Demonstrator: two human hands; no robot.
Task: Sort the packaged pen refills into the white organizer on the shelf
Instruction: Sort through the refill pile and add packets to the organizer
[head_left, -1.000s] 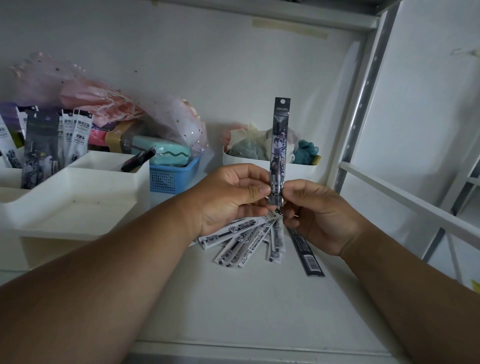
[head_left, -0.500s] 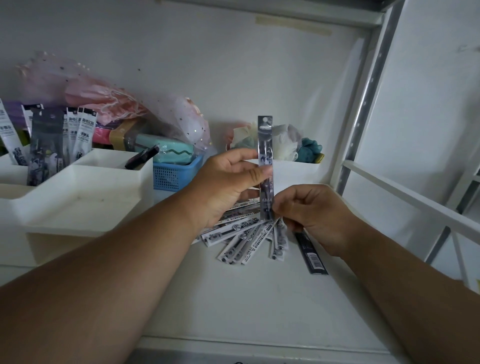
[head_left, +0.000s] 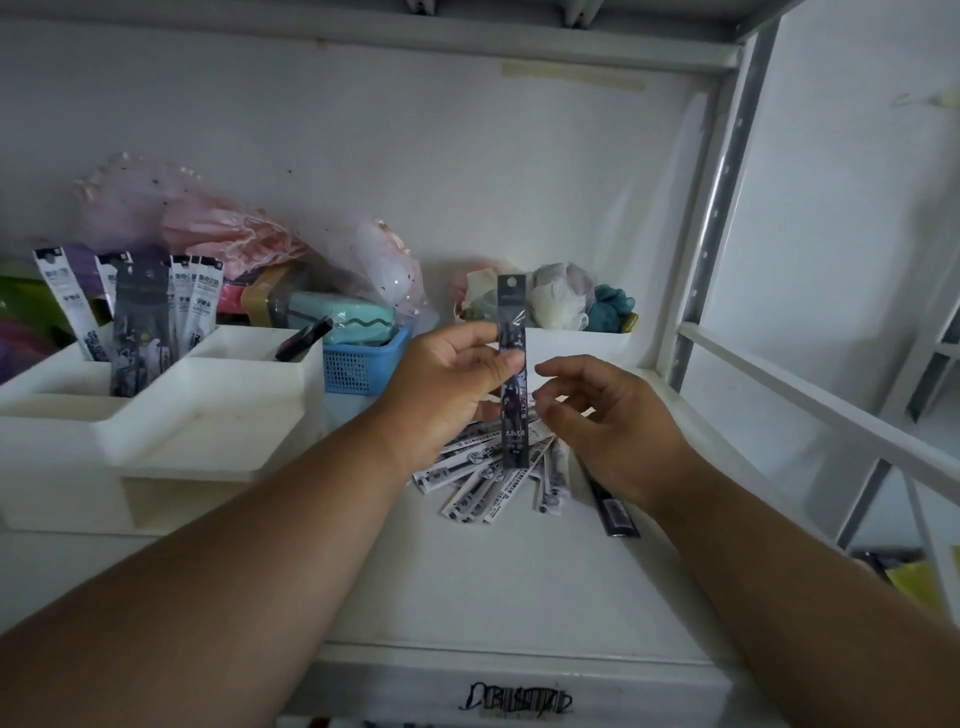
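Blue basket (head_left: 363, 366), teal case (head_left: 343, 323), pink bag (head_left: 234, 234), white tub (head_left: 576, 349)

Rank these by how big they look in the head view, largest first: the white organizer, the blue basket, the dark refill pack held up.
1. White organizer: by far the largest.
2. Blue basket: partly hidden behind the organizer and left hand.
3. Dark refill pack: a long, narrow strip. It is nearer the camera, so its rank against the basket is unsure.

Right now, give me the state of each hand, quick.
Left hand: pinching the dark refill packet, held upright.
Right hand: open, fingers loosely curled, holding nothing.
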